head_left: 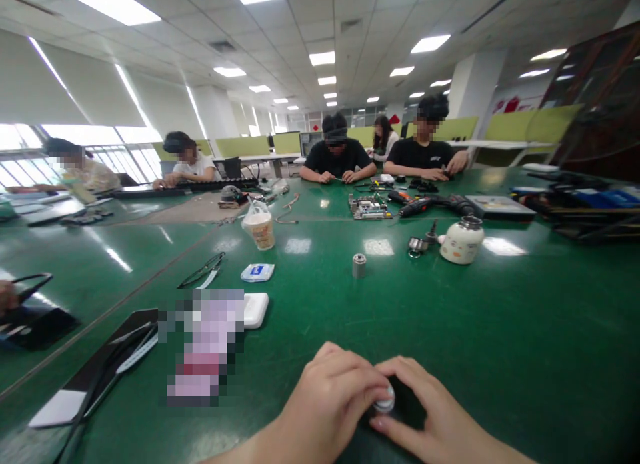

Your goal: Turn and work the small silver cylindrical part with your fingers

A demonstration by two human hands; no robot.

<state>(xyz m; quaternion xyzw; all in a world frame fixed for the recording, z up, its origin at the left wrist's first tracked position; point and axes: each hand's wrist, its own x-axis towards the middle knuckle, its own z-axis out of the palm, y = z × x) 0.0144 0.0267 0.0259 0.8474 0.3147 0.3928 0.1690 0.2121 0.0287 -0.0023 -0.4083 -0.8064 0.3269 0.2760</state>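
Observation:
Close to me at the lower middle, both hands meet around a small round silvery-white piece (385, 403), low over the green table. My left hand (327, 401) is closed, its fingertips and thumb on the top and left side of the piece. My right hand (435, 411) curls around it from the right, index finger behind and thumb in front. Fingers hide much of the piece, so its exact kind cannot be made out. Farther off, a small metal cylinder (359, 266) stands upright. A cream bottle (463, 241) with a face print stands open-necked, a metal lid part (417, 245) beside it.
To the left lie a pixelated phone-like item (210, 347), a white case (256, 311), a tissue packet (258, 272), glasses (203, 271) and straps (120, 364). A bagged cup (261, 229), circuit board (370, 207) and power drill (415, 205) lie beyond. Several people sit around the table.

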